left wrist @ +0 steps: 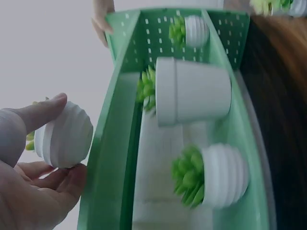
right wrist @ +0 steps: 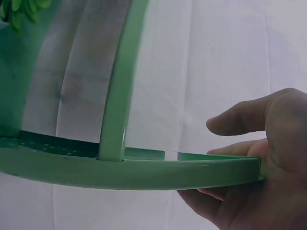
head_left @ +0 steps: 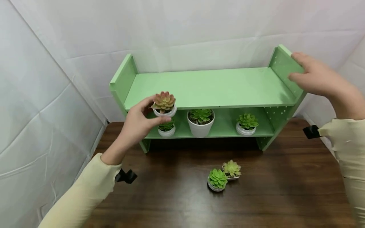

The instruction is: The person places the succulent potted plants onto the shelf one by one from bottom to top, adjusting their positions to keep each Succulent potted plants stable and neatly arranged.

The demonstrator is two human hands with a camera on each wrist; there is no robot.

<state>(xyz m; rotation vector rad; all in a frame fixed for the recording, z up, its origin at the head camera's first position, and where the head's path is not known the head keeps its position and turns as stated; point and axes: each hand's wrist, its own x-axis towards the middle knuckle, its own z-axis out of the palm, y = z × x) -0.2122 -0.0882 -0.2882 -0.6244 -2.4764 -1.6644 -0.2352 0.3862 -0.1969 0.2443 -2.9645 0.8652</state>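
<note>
My left hand (head_left: 139,122) grips a small white ribbed pot holding a reddish succulent (head_left: 164,102), thumb on one side and fingers on the other. In the left wrist view that white pot (left wrist: 69,134) is just outside the front edge of the upper shelf. My right hand (head_left: 322,74) is at the top of the right side panel (head_left: 286,69) of the green shelf unit (head_left: 205,87). The right wrist view has the thumb (right wrist: 240,117) apart from the panel on its inner side, with the other fingers reaching past its outer side.
On the lower shelf stand a small potted succulent (head_left: 166,129) at left, a larger white pot (head_left: 200,126) in the middle and another small succulent (head_left: 247,123) at right. Two more succulents, one bright green (head_left: 217,179) and one yellowish (head_left: 232,167), rest on the dark wooden table (head_left: 271,190).
</note>
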